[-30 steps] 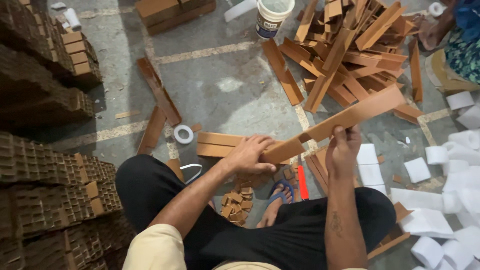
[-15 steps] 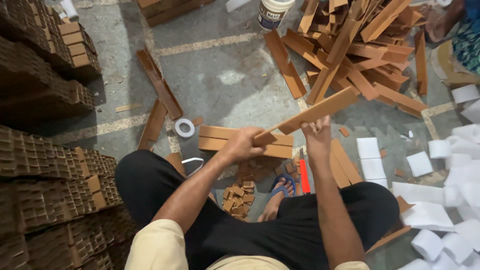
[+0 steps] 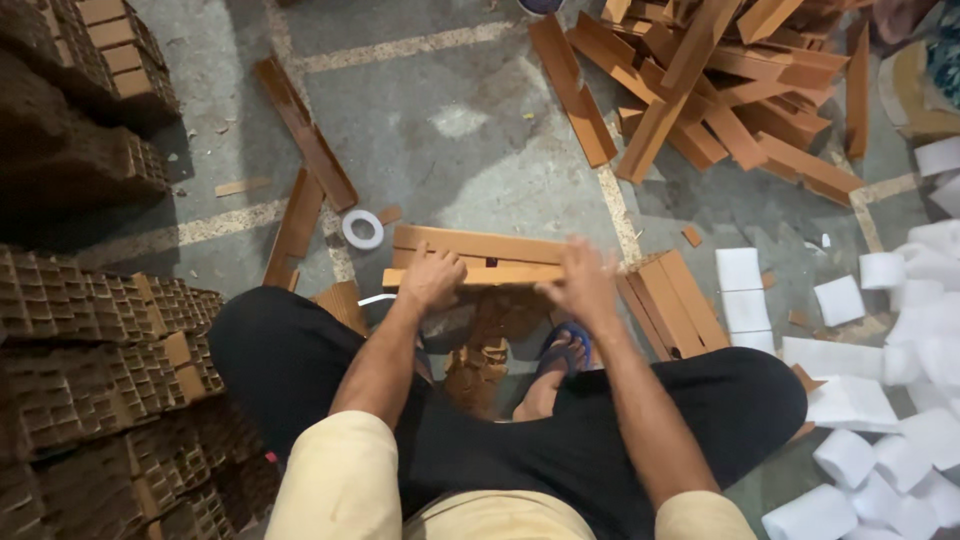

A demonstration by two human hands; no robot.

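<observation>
— What do the hands have?
— Left hand (image 3: pixel 432 280) and right hand (image 3: pixel 583 283), set apart, each clamp an end of a brown cardboard strip (image 3: pixel 480 275) level over a flat strip stack (image 3: pixel 480 245) before the knees.

— The risk?
— Blur hides the fingers; a loose end could slip, skewing the stack.

— Nearby?
— White tape roll (image 3: pixel 362 229) left; white paper rolls (image 3: pixel 880 470) right; no readable labels
</observation>
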